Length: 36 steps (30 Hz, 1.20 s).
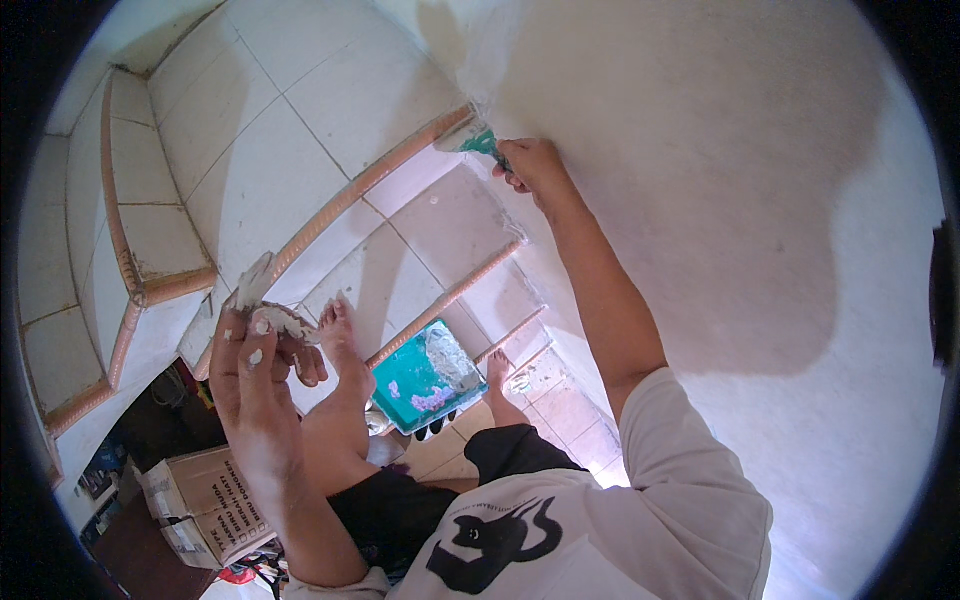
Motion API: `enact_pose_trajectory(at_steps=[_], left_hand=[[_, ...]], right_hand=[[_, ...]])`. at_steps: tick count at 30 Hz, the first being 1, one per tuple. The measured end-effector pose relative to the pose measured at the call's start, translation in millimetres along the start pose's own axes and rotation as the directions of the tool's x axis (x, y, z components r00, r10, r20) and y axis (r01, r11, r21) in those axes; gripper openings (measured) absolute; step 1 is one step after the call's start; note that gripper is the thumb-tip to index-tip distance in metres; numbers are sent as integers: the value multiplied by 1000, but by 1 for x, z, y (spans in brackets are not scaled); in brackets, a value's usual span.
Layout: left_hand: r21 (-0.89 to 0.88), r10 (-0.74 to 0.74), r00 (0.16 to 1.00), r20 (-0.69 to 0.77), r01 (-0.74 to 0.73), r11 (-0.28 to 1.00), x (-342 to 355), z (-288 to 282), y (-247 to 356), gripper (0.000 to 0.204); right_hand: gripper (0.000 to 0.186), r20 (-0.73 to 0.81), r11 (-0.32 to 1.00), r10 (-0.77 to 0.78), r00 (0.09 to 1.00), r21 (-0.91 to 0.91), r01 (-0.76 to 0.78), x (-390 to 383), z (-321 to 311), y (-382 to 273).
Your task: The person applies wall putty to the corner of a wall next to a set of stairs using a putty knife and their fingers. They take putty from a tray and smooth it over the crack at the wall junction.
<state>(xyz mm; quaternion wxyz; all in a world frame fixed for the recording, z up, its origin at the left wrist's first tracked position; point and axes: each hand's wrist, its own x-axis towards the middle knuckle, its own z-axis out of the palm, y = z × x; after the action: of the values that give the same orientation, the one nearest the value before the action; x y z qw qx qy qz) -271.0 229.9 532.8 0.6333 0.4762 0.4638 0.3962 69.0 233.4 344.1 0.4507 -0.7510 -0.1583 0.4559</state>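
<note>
My right hand (535, 172) grips a green-handled putty knife (480, 142). Its wide blade, smeared with pale paste, is at the corner where the top step's brown edge meets the wall (700, 200). At the left, my left hand (265, 365) is raised with curled fingers, and whitish paste (285, 322) coats them. A pale, paste-covered piece sticks up from these fingers; whether it is a fingertip or a held thing cannot be made out. Between my legs, a green tray (408, 372) holds grey-white paste and pinkish smears.
Tiled stairs (330, 100) with brown ribbed nosings (370, 180) rise at the left and ahead. My bare feet (338, 335) stand on lower steps, either side of the tray. A cardboard box (205, 505) sits at the lower left near clutter. A dark object (942, 295) shows at the right rim.
</note>
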Motion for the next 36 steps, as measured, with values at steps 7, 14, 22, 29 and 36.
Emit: enact_pose_trajectory(at_steps=[7, 14, 22, 29, 36], left_hand=[[1, 6, 1000, 11, -6, 1000, -1, -1, 0, 27], [38, 7, 998, 60, -10, 999, 3, -9, 1, 33], [18, 35, 999, 0, -35, 999, 1, -12, 6, 37], [31, 3, 1000, -26, -2, 1000, 1, -12, 4, 37], [110, 11, 999, -41, -6, 994, 5, -25, 2, 38]], right_hand=[[24, 6, 1000, -13, 1000, -23, 13, -19, -1, -22], [26, -26, 971, -236, 971, 28, 237, -97, -12, -69], [24, 64, 908, 1, 998, 419, -28, -129, 40, 104], [11, 88, 500, 178, 980, 849, -167, -36, 121, 171], [9, 45, 345, 247, 968, 929, -131, 39, 141, 152]])
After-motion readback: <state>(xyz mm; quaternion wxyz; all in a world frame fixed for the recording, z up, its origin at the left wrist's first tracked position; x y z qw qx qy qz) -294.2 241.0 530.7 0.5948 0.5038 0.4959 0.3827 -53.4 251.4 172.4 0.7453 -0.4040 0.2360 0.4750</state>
